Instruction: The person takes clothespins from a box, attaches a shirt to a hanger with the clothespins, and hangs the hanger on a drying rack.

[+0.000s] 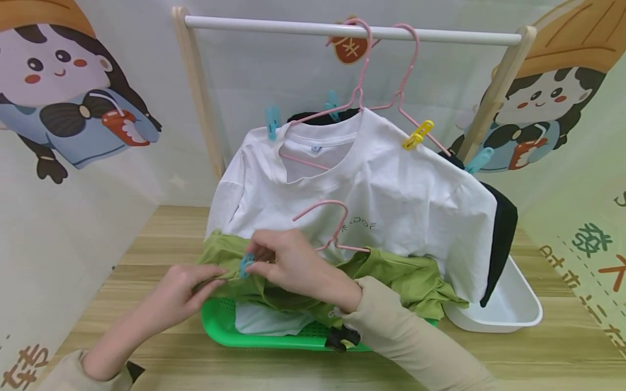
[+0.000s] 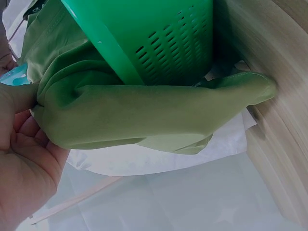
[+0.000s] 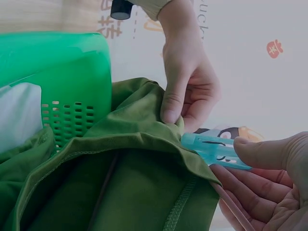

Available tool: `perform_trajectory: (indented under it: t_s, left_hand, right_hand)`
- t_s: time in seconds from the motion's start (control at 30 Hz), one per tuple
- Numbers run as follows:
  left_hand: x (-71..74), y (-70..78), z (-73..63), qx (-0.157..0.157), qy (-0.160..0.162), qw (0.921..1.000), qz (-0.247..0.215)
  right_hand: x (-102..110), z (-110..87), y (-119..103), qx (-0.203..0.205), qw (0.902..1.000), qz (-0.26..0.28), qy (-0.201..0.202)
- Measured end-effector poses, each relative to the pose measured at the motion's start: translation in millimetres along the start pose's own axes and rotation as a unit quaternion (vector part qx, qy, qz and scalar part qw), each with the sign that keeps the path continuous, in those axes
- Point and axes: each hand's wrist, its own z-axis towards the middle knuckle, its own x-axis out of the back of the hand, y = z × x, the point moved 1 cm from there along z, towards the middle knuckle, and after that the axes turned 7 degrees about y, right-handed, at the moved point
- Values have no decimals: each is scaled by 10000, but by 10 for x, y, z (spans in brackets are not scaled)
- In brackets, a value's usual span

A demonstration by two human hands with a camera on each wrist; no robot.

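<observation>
A green shirt [image 1: 411, 271] lies draped over a basket, with a pink hanger [image 1: 335, 228] inside its neck. My left hand [image 1: 188, 293] pinches the shirt's shoulder between thumb and fingers. Close beside it, my right hand [image 1: 293, 266] pinches a light blue clothespin [image 3: 211, 149]. The clothespin's tip is on the shirt's edge, by the hanger's arm, in the right wrist view. Green cloth hangs from the left fingertips [image 2: 21, 98] in the left wrist view.
A white T-shirt [image 1: 415, 217] hangs clipped on a wooden rack with a white bar [image 1: 293, 26]; a black garment [image 1: 504, 217] hangs behind it. The green basket [image 1: 264, 341] holds white cloth. A white basin [image 1: 518, 304] stands at the right.
</observation>
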Motion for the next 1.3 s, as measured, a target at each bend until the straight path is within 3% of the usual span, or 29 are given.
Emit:
perform_trajectory:
  t_s: [0.37,0.57,0.7,0.8,1.0,1.3]
  left_hand:
    - [-9,4,7,-37,-91,9999,-23]
    - [-10,-3,1,86,-212,9997,-2]
    - [-31,-35,-2,54,-194,9998,-61]
    - [-45,-61,-6,44,-180,9998,-103]
    - [-48,-76,-11,84,-170,9998,-115]
    - [-42,-63,-14,128,-190,9996,-162]
  right_hand:
    - [-82,25,28,72,9916,-1241,-349]
    - [-98,30,33,-97,9866,-1535,-551]
    - [-109,21,56,25,9826,-1736,-661]
    - [-114,8,84,392,9848,-1604,-543]
    - [-68,-33,111,1218,9871,-1039,78]
    - [63,-178,76,1212,9887,-726,494]
